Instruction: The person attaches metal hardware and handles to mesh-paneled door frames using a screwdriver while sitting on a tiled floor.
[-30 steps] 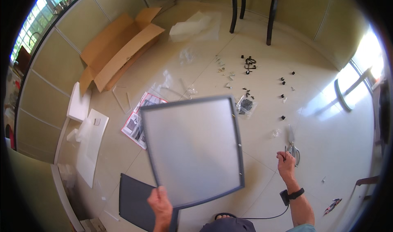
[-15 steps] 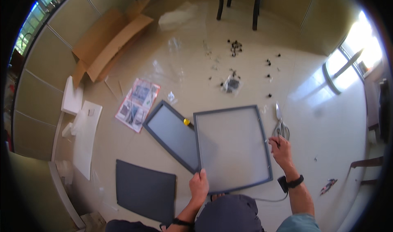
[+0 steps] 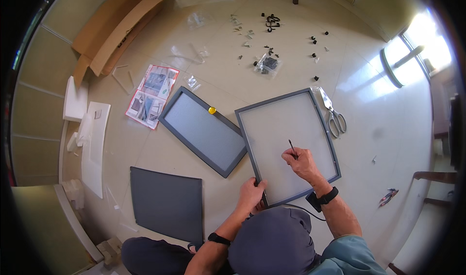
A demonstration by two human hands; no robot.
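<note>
The left hand (image 3: 252,195) grips the large framed panel (image 3: 276,122) by its left side, near the near-left corner, toward the near edge of the visible floor (image 3: 378,114). The right hand (image 3: 302,164), closed around a slim dark tool (image 3: 291,145), is over the panel. Scissors (image 3: 335,120) lie just beside its right edge; a carton (image 3: 124,29) sits toward the floor's far-left corner.

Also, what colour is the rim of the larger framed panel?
Dark grey rim; it shows best in the head view.
</note>
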